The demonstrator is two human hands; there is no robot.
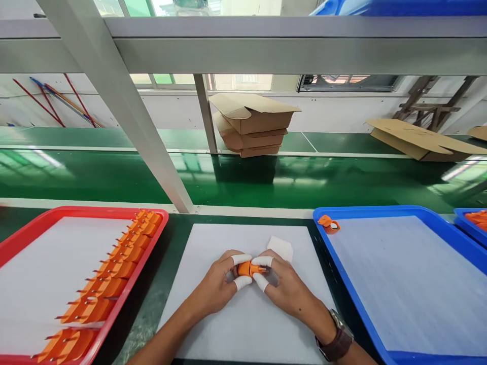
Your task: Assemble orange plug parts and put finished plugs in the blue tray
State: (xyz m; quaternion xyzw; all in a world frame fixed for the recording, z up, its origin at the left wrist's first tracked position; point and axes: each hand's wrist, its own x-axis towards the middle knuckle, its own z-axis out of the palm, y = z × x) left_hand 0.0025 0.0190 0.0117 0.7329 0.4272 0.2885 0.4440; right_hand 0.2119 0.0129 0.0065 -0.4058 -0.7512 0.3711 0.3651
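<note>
Both hands meet over a white sheet (243, 324) at the middle of the bench. My left hand (222, 281) pinches the left side of an orange plug (245, 268), thumb and index finger on it. From the other side, my right hand (283, 281) grips its right end, where metal pins stick out. A narrow dark gap shows between the plug's two orange portions; whether they are joined I cannot tell. White covers wrap the thumb and index fingertips of each hand. Just beyond my right hand lies a small white piece of paper or cloth (280, 247).
At left, a red tray (163, 223) holds a row of several orange plugs (110, 286), pins pointing left. A blue tray (353, 304) at right carries one orange piece (329, 224) in its corner. A slanted metal post (125, 96) and cardboard boxes (258, 124) stand beyond.
</note>
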